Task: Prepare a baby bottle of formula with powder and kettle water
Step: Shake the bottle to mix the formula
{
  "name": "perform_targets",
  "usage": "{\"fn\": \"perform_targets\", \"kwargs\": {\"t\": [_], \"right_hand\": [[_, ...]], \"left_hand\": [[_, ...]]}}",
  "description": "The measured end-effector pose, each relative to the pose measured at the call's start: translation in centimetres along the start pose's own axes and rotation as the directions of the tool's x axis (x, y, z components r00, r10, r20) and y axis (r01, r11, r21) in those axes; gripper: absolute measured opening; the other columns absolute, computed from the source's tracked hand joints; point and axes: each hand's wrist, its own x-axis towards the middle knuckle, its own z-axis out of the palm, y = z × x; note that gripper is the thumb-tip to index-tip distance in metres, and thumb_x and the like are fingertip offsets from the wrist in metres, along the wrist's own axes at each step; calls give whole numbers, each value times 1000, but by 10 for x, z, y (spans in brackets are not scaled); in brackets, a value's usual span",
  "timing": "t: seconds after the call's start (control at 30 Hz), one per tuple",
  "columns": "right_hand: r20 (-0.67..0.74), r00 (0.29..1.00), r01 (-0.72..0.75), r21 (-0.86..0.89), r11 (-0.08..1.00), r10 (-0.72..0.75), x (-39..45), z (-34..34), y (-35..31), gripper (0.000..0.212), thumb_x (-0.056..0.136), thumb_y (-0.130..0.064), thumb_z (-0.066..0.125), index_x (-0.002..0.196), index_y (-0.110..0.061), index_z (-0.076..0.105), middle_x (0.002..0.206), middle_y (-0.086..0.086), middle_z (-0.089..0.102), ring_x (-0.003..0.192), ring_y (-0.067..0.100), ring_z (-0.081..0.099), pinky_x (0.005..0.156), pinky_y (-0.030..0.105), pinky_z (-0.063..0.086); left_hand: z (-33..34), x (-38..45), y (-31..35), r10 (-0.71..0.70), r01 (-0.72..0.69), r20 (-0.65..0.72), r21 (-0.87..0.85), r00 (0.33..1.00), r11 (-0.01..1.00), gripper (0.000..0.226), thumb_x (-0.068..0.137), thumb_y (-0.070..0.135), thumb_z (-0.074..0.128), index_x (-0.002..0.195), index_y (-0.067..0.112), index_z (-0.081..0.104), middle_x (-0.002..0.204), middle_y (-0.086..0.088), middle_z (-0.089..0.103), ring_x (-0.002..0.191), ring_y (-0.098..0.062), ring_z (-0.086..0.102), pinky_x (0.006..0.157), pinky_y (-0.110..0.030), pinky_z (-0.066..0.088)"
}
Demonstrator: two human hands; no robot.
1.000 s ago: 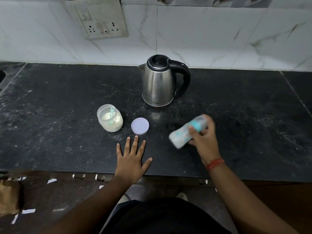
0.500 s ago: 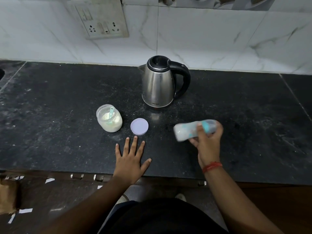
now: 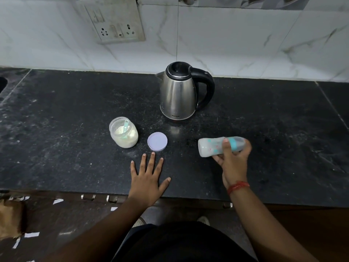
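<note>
We saw the right hand (image 3: 233, 159) wrapped around a baby bottle (image 3: 211, 147), holding it on its side above the dark counter (image 3: 283, 129), base pointing left and the teal collar end tucked against the palm. The thumb lay across the front of the bottle and the other fingers curled behind it. The bottle looked cloudy white inside. The left hand (image 3: 146, 178) rested flat on the counter near its front edge, fingers spread wide and holding nothing. Just beyond its fingertips lay a round lilac lid (image 3: 157, 141), flat on the counter. To the left of the lid stood an open jar (image 3: 124, 134) of white powder with a small teal scoop (image 3: 126, 125) stuck in it. A steel kettle (image 3: 178, 91) stood farther back, lid closed, black handle to the right.
</note>
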Motion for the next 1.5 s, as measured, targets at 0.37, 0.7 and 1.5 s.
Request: {"fn": "perform_targets", "kwargs": {"t": [0.37, 0.7, 1.5], "right_hand": [[142, 988, -32, -175, 984, 58, 5, 4, -5, 58, 93, -25, 72, 138, -40, 40, 128, 2, 58, 111, 21, 68, 74, 37, 63], [-11, 1000, -22, -15, 1000, 22, 6, 6, -2, 49, 94, -23, 72, 133, -33, 44, 125, 3, 60, 108, 21, 70, 70, 36, 63], [-9, 1000, -3, -24, 1000, 3, 13, -3, -18, 43, 94, -24, 72, 126, -40, 49, 125, 5, 62, 102, 13, 73, 69, 35, 62]], "left_hand": [[2, 0, -2, 3, -3, -5, -14, 1000, 1000, 81, 98, 76, 9, 164, 30, 21, 172, -7, 16, 160, -35, 7, 122, -71, 8], [3, 0, -2, 9, -9, -10, -12, 1000, 1000, 80, 99, 75, 12, 163, 28, 25, 171, -9, 21, 159, -36, 12, 120, -72, 11], [5, 0, -3, 11, -12, -20, -8, 1000, 1000, 80, 99, 75, 12, 163, 29, 23, 172, -8, 19, 160, -36, 9, 122, -70, 7]]}}
